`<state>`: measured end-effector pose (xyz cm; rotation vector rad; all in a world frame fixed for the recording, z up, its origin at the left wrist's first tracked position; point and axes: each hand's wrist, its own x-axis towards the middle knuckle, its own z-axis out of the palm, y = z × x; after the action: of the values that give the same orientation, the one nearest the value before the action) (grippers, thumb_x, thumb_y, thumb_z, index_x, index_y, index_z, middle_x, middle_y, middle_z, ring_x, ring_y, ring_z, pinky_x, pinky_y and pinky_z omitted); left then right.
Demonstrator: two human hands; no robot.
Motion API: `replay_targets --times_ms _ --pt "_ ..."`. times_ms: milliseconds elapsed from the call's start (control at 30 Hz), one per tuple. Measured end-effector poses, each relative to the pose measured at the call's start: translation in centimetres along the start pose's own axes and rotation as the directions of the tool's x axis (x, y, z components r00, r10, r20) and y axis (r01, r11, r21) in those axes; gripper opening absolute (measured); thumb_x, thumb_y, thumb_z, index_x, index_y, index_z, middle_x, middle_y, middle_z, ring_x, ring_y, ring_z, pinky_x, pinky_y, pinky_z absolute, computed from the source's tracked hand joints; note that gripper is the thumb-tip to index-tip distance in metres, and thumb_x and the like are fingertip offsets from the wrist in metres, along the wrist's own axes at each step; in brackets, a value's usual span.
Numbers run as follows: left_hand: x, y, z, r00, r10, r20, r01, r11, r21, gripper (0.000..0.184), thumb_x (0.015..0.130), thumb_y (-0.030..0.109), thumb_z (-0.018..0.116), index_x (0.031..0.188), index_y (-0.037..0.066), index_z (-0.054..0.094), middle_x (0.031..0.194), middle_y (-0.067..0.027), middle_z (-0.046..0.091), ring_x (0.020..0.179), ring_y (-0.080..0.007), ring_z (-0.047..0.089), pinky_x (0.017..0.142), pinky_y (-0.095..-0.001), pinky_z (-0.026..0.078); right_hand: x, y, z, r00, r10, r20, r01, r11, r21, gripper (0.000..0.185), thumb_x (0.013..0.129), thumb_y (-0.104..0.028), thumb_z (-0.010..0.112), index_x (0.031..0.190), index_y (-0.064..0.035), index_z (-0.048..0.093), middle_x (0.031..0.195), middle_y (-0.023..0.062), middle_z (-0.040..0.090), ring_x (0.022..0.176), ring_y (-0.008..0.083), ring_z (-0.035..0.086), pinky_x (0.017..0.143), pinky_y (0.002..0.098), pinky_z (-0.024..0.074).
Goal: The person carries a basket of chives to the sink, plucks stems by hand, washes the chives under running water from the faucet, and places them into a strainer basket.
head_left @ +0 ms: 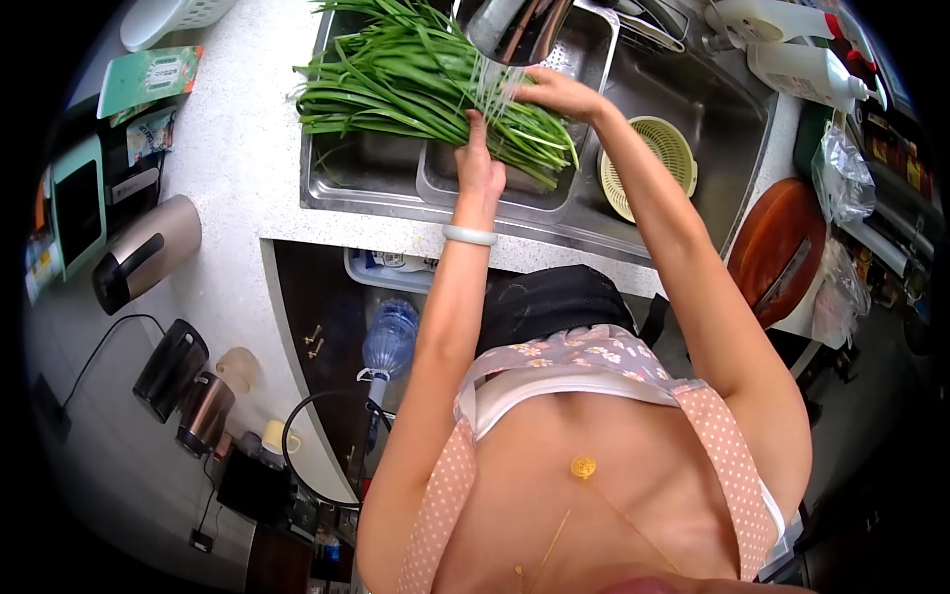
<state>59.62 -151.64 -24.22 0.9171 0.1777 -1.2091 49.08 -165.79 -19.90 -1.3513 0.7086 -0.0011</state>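
Observation:
A large bunch of long green garlic chives (396,94) lies across the sink's near side, above the metal basin. My left hand (479,163) grips the bunch from below, its thumb up along the stalks and the other fingers hidden. At the stalk end, my right hand (556,92) is closed on the bunch, fingertips partly covered. Between the hands, clear whitish streaks (489,87) cross the stalks beneath a grey faucet (493,25); they look like running water, though clear wrap cannot be ruled out.
The double steel sink (727,104) holds a pale yellow colander (665,148) on its right side. A round wooden board (780,247) leans right of the counter. White bottles (804,74) stand beyond the sink. On the left counter is a metallic kettle (158,252).

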Motion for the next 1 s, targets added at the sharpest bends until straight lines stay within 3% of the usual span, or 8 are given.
replay_targets --times_ms 133,200,333,467,667,733,900,1000 --pt "0.5 0.0 -0.4 0.999 -0.045 0.028 0.048 0.992 -0.112 0.070 0.075 0.043 0.070 0.123 -0.001 0.044 0.123 -0.0064 0.050 0.112 -0.0208 0.048 0.097 -0.0379 0.039 0.3 1.5 0.3 0.998 0.051 0.028 -0.056 0.966 0.254 0.081 0.082 -0.057 0.054 0.137 -0.0032 0.030 0.121 0.0142 0.052 0.107 0.0200 0.053 0.092 0.0309 0.0436" --pt "0.7 -0.1 -0.3 0.994 -0.072 0.088 0.078 0.994 -0.076 0.074 0.078 0.055 0.059 0.129 0.004 0.039 0.128 -0.0065 0.045 0.118 -0.0225 0.042 0.102 -0.0396 0.032 1.9 6.1 2.4 0.910 -0.409 -0.070 0.276 0.723 -0.634 0.087 0.078 -0.059 0.058 0.136 -0.0019 0.028 0.119 0.0196 0.052 0.107 0.0250 0.053 0.093 0.0333 0.0432" --pt "-0.8 -0.1 1.7 0.986 -0.074 0.150 0.082 0.996 -0.043 0.077 0.080 0.066 0.046 0.133 0.011 0.035 0.132 -0.0074 0.041 0.122 -0.0232 0.038 0.105 -0.0424 0.026 0.9 2.8 2.1 0.973 -0.163 -0.166 0.141 0.981 -0.133 0.078 0.073 -0.056 0.064 0.123 -0.0002 0.042 0.112 0.0234 0.056 0.099 0.0330 0.058 0.085 0.0379 0.0463" --pt "0.1 1.2 2.9 0.983 -0.178 -0.044 0.176 0.983 -0.044 0.078 0.081 0.071 0.032 0.132 0.012 0.038 0.130 -0.0085 0.044 0.120 -0.0249 0.040 0.104 -0.0450 0.029 -0.5 3.1 7.3 0.836 -0.446 -0.320 0.101 0.698 -0.709 0.067 0.079 -0.052 0.057 0.123 -0.0034 0.044 0.110 0.0202 0.056 0.096 0.0352 0.057 0.083 0.0431 0.0458" --pt "-0.4 0.3 2.7 0.986 -0.150 0.074 0.152 0.988 -0.012 0.076 0.082 0.069 0.037 0.133 0.013 0.036 0.137 -0.0082 0.036 0.127 -0.0262 0.032 0.106 -0.0451 0.026 -0.2 1.0 5.0 0.895 -0.216 -0.391 -0.080 0.784 -0.616 0.051 0.084 -0.039 0.053 0.125 -0.0092 0.047 0.110 0.0172 0.058 0.102 0.0352 0.055 0.085 0.0419 0.0448" --pt "2.6 -1.3 -0.7 0.979 -0.092 0.183 0.108 0.991 -0.080 0.059 0.090 0.052 0.028 0.133 0.013 0.036 0.134 -0.0101 0.038 0.124 -0.0237 0.036 0.102 -0.0444 0.031 -1.4 2.5 8.2 0.736 -0.580 -0.349 0.124 0.622 -0.773 0.052 0.083 -0.040 0.055 0.126 -0.0114 0.047 0.118 0.0173 0.054 0.109 0.0347 0.050 0.090 0.0437 0.0410" --pt "-0.5 -0.4 2.2 0.989 -0.087 0.119 0.097 0.992 -0.082 0.070 0.084 0.065 0.037 0.131 0.014 0.039 0.134 -0.0041 0.040 0.123 -0.0229 0.037 0.106 -0.0434 0.026 0.6 2.4 3.7 0.802 -0.406 -0.438 0.045 0.773 -0.633 0.045 0.083 -0.032 0.057 0.121 -0.0080 0.051 0.114 0.0149 0.058 0.104 0.0344 0.054 0.091 0.0424 0.0420" --pt "2.0 -1.3 1.4 0.991 -0.026 0.128 0.040 0.993 -0.107 0.069 0.083 0.065 0.039 0.126 0.012 0.044 0.127 -0.0037 0.047 0.121 -0.0229 0.040 0.104 -0.0422 0.030 -1.0 4.2 6.8 0.675 -0.674 -0.300 0.156 0.528 -0.835 0.055 0.081 -0.032 0.061 0.129 -0.0108 0.043 0.126 0.0128 0.050 0.116 0.0317 0.047 0.097 0.0437 0.0383"
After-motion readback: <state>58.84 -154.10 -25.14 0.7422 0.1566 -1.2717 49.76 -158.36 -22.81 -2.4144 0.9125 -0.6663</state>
